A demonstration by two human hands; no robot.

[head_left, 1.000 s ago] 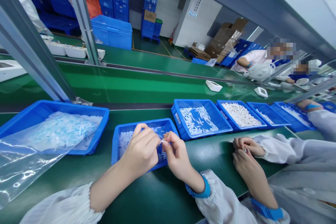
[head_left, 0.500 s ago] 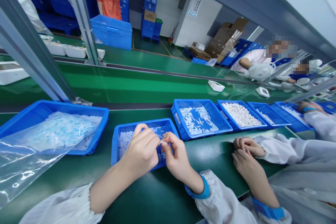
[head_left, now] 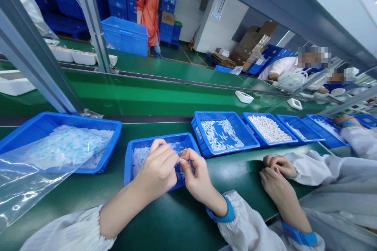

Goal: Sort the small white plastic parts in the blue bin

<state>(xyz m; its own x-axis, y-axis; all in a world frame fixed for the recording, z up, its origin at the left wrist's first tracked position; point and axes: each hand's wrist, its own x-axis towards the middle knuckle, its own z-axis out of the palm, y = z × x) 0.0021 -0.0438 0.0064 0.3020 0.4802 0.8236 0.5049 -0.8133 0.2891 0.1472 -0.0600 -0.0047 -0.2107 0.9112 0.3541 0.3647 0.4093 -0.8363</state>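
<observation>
My left hand (head_left: 159,166) and my right hand (head_left: 196,174) meet at the fingertips over a small blue tray (head_left: 127,164). Both are closed in a pinch on a small white piece (head_left: 180,160), mostly covered by the fingers, so its exact kind cannot be told. Loose small whitish pieces (head_left: 140,157) lie in that tray under my hands. Just right of it, another blue tray (head_left: 203,141) holds scattered slim white pieces (head_left: 216,135). A blue band circles my right wrist.
At left, a blue tray (head_left: 116,141) holds a clear plastic bag (head_left: 67,147) of pale blue pieces; the bag hangs over the front. More blue trays (head_left: 294,138) line the right. A co-worker's hands (head_left: 277,180) are close on my right. A metal post (head_left: 44,47) rises at left.
My hands keep almost the same pinch over the tray. The person in orange in the background has moved to the right. The co-worker's hands at right have shifted slightly.
</observation>
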